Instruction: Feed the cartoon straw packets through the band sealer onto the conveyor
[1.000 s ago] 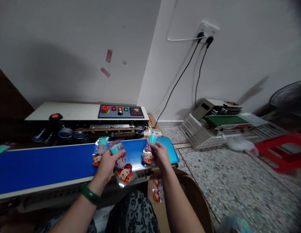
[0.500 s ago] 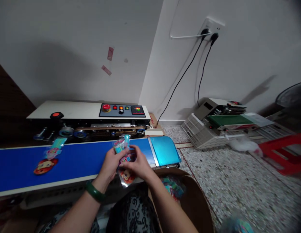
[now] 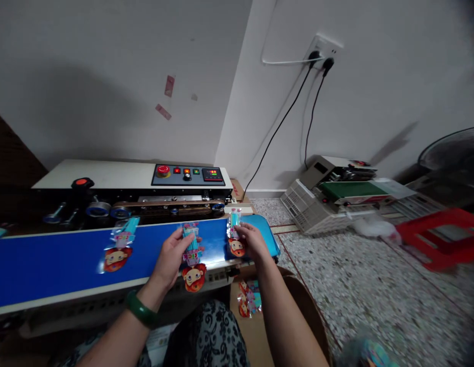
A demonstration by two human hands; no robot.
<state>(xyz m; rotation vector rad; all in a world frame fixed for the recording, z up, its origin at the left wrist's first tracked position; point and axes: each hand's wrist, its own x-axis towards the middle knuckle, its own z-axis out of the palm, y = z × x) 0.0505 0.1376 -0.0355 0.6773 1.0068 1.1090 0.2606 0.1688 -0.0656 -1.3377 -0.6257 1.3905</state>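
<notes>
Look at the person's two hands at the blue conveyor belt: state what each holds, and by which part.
The left hand grips a cartoon-face packet around its middle. The right hand pinches another packet near its upper part with its fingers.

2 cartoon-faced clear packets of blue sticks, one overhanging the belt's near edge, one at its right end.

- The left hand grips a cartoon-face packet over the near edge of the blue conveyor belt.
- At 3 o'clock from it, the right hand pinches a second packet at the belt's end.
- At 9 o'clock, a third packet lies flat on the belt.
- At 12 o'clock, the sealing machine's control panel.
- At 6 o'clock, a cardboard box holds more packets.
</notes>
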